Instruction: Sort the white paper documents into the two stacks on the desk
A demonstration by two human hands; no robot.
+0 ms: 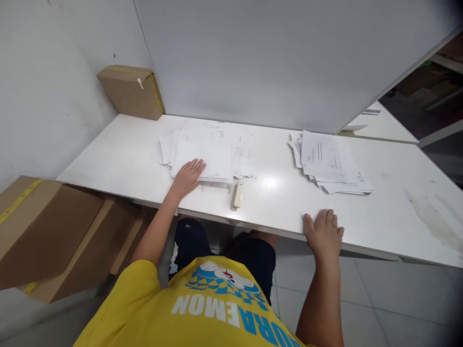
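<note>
Head view, white sheets: the stack of white sheets (215, 156) lies directly under your left hand, on the table (271, 149); printed papers (245, 156) stick out beyond and to the right of it.
Left hand: your left hand (188, 177) rests flat on the near left corner, fingers nearly straight, gripping nothing.
Step in hand: you seem to be steadying the sheets, with no lift begun.
Next move: picking up from this pose would call for fingertips or a thumb under the near edge; pushing only the top may make the sheets slide apart.
Stapler: what looks like a stapler (238, 194) lies to the right of your left hand, just beside the papers, touched by neither hand.
Right hand: your right hand (324, 232) rests at the table's near edge, fingers a little spread, holding nothing.
Second pile: an uneven pile of papers (325, 159) lies beyond your right hand, apart from it.
Cardboard box: the box (130, 94) leans beyond and left of your left hand.
</note>
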